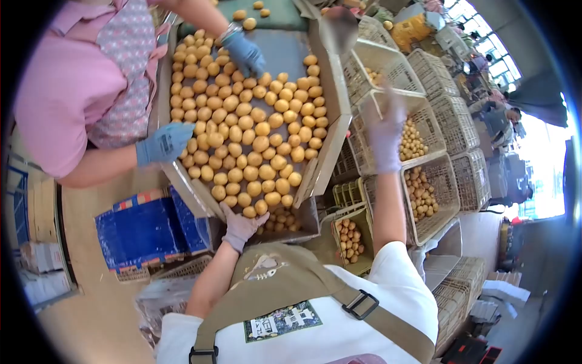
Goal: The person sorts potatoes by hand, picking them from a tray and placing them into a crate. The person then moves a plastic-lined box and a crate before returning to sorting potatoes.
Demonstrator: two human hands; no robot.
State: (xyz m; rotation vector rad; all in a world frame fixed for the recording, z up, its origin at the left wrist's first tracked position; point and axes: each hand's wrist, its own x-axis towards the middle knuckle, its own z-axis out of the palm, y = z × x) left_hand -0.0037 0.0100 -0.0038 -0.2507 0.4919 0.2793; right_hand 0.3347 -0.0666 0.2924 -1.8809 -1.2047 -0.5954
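Note:
Many round yellow-brown fruits or potatoes [260, 144] lie on a sloping tray with raised side walls [330, 91]. My left hand [241, 225], in a pale glove, is at the tray's lower end with its fingers spread, next to the lowest pieces. More pieces lie in a container below that end. Out to the right, my right hand [386, 130], also gloved, is over the plastic crates [433, 124]. Motion smears its fingers, and I cannot make out whether it holds anything.
A co-worker in pink [54, 103] stands at the tray's left, blue-gloved hands [244, 53] over the pieces. Stacked crates [451, 118] fill the right side. A small bin [350, 239] with pieces stands between my arms. A blue box [145, 233] is at lower left.

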